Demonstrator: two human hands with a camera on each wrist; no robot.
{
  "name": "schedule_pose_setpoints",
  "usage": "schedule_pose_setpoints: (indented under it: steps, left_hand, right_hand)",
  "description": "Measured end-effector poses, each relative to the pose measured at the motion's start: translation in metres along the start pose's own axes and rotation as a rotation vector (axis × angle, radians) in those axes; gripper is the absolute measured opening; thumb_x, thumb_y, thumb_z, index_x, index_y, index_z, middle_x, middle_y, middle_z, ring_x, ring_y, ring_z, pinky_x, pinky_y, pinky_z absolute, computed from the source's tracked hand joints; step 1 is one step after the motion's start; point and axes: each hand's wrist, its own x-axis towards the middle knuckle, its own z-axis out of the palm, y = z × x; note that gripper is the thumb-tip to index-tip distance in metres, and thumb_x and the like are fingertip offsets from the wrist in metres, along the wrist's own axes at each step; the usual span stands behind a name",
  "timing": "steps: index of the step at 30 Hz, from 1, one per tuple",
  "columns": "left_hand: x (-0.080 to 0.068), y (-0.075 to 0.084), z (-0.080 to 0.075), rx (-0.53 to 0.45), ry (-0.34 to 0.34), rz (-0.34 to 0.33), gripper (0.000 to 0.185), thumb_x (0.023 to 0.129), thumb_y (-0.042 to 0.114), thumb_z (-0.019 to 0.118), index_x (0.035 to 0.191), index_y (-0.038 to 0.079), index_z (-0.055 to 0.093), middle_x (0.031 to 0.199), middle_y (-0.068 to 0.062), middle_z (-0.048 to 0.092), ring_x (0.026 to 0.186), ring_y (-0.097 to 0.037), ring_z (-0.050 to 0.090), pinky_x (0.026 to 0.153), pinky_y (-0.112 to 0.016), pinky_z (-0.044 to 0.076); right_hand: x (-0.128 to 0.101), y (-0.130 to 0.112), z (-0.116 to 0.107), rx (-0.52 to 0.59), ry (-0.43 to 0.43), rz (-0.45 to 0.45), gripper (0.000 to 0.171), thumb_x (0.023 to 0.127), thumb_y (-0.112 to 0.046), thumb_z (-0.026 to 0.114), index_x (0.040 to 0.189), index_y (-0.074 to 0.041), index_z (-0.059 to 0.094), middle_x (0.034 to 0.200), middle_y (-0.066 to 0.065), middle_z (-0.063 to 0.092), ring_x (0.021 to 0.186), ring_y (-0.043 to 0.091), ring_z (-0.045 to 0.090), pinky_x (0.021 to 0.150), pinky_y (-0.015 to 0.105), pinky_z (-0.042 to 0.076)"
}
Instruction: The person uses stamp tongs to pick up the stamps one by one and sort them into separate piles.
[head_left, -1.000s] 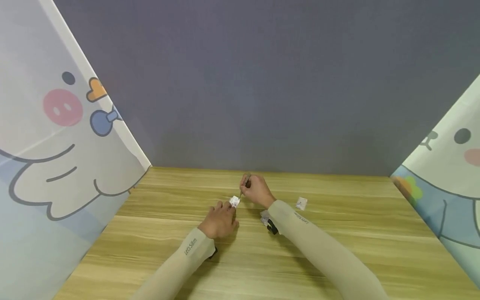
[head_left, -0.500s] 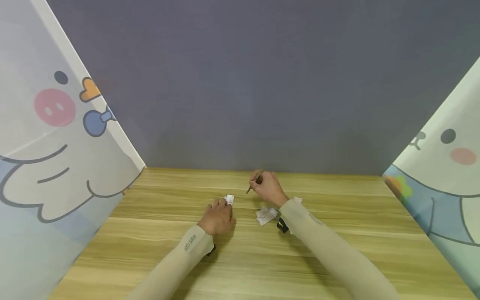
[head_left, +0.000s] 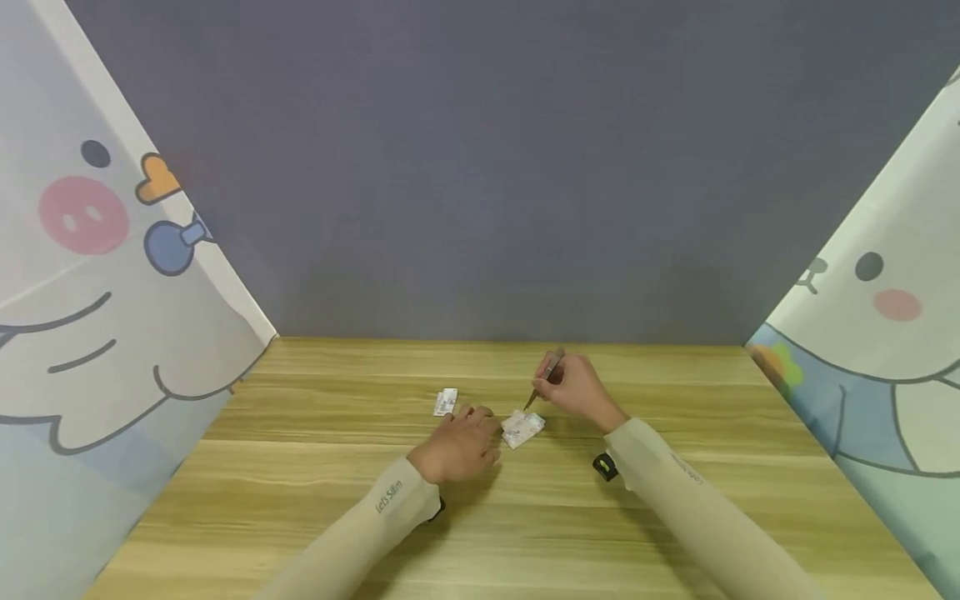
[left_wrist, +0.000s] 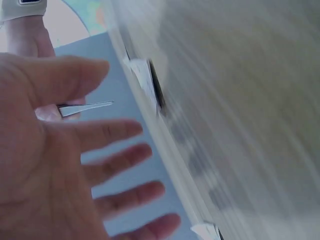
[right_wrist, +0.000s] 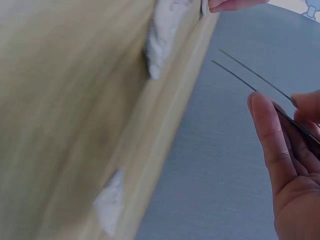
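Note:
In my right hand [head_left: 579,388] I hold tweezers [head_left: 552,367] between thumb and fingers. They point down at a small overlapping pile of white printed slips [head_left: 522,427]. The right wrist view shows the tips of the tweezers [right_wrist: 250,86] apart, with nothing between them. My left hand [head_left: 457,447] hovers beside the pile on its left, palm down. Its fingers [left_wrist: 117,134] are spread and relaxed, and they hold nothing. Behind the left hand lie two overlapping white slips [head_left: 445,402]. Whether the slips are paper or thin packets, I cannot tell.
Another white slip [right_wrist: 110,202] lies on the table in the right wrist view; my right hand seems to hide it in the head view. A grey panel [head_left: 480,167] borders the wooden table [head_left: 337,375] at the back. Cartoon-printed panels stand at both sides.
My right hand has moved the tweezers rightward from the left slips to the pile. My left hand has left the left slips and shifted right towards the pile. The view has turned slightly right.

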Motion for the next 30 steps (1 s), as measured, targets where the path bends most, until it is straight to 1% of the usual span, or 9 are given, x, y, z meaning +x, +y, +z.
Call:
schedule_pose_setpoints:
  steps: [2,4,6,9,14,17,24,27,30]
  left_hand:
    - [0.001,0.003,0.002,0.021,-0.015,0.039,0.048,0.096,0.037,0.054,0.138,0.014,0.049,0.141,-0.003,0.042,0.125,-0.023,0.037,0.098,-0.052,0.035]
    - [0.001,0.006,0.004,0.042,-0.028,0.068,0.047,0.096,0.037,0.053,0.138,0.015,0.05,0.14,-0.001,0.043,0.125,-0.022,0.038,0.097,-0.05,0.036]
    - [0.002,0.008,0.006,0.054,-0.041,0.081,0.046,0.096,0.037,0.053,0.137,0.016,0.051,0.14,0.001,0.044,0.125,-0.021,0.038,0.098,-0.05,0.036]
    - [0.002,0.01,0.007,0.069,-0.057,0.09,0.045,0.096,0.038,0.054,0.136,0.016,0.052,0.138,0.003,0.045,0.124,-0.021,0.039,0.097,-0.051,0.037]
    - [0.002,0.011,0.008,0.085,-0.073,0.089,0.043,0.096,0.038,0.053,0.133,0.017,0.055,0.137,0.003,0.046,0.123,-0.022,0.04,0.096,-0.05,0.038]
    - [0.002,0.012,0.009,0.077,-0.075,0.081,0.043,0.096,0.037,0.053,0.133,0.016,0.055,0.136,0.004,0.046,0.122,-0.021,0.04,0.097,-0.05,0.037]
    - [0.002,0.016,0.009,0.045,-0.072,0.062,0.042,0.096,0.036,0.054,0.132,0.015,0.056,0.135,0.003,0.048,0.12,-0.02,0.041,0.096,-0.051,0.037]
    - [0.001,0.017,0.008,0.047,-0.068,0.059,0.042,0.095,0.036,0.055,0.132,0.015,0.056,0.134,0.002,0.048,0.119,-0.02,0.041,0.097,-0.051,0.037]
    - [0.001,0.019,0.009,0.053,-0.067,0.056,0.042,0.095,0.036,0.055,0.131,0.015,0.057,0.133,0.001,0.048,0.118,-0.02,0.042,0.097,-0.051,0.037]
  right_hand:
    - [-0.005,0.002,0.0,0.013,-0.023,0.016,0.01,0.084,-0.005,0.066,0.076,-0.009,0.064,0.069,0.002,0.063,0.063,0.021,0.065,0.056,0.029,0.053]
    - [-0.009,0.003,0.001,-0.01,-0.032,0.024,0.01,0.084,-0.005,0.066,0.076,-0.01,0.064,0.069,0.0,0.063,0.062,0.016,0.064,0.056,0.028,0.052]
    - [-0.012,0.005,0.002,-0.04,-0.03,0.018,0.01,0.083,-0.005,0.067,0.075,-0.011,0.063,0.068,-0.002,0.062,0.062,0.012,0.062,0.058,0.028,0.052]
    - [-0.015,0.008,0.004,-0.081,-0.012,0.007,0.012,0.082,-0.006,0.068,0.074,-0.013,0.063,0.069,-0.005,0.062,0.063,0.01,0.061,0.06,0.028,0.051]
    - [-0.017,0.011,0.008,-0.079,-0.01,0.027,0.013,0.081,-0.005,0.069,0.074,-0.014,0.062,0.07,-0.005,0.062,0.066,0.01,0.061,0.062,0.027,0.052]
    - [-0.017,0.014,0.011,-0.077,-0.009,0.025,0.013,0.082,-0.005,0.069,0.074,-0.014,0.062,0.071,-0.004,0.062,0.067,0.01,0.061,0.062,0.026,0.052]
    - [-0.019,0.017,0.015,-0.036,-0.01,-0.031,0.013,0.084,-0.002,0.068,0.078,-0.012,0.063,0.073,-0.004,0.062,0.066,0.01,0.062,0.06,0.026,0.052]
    - [-0.02,0.016,0.016,-0.043,-0.007,-0.061,0.013,0.084,-0.002,0.068,0.078,-0.013,0.063,0.072,-0.004,0.062,0.065,0.01,0.061,0.059,0.026,0.052]
    - [-0.021,0.015,0.015,-0.05,0.014,-0.09,0.012,0.084,-0.001,0.066,0.078,-0.011,0.064,0.071,-0.004,0.062,0.062,0.01,0.06,0.056,0.027,0.051]
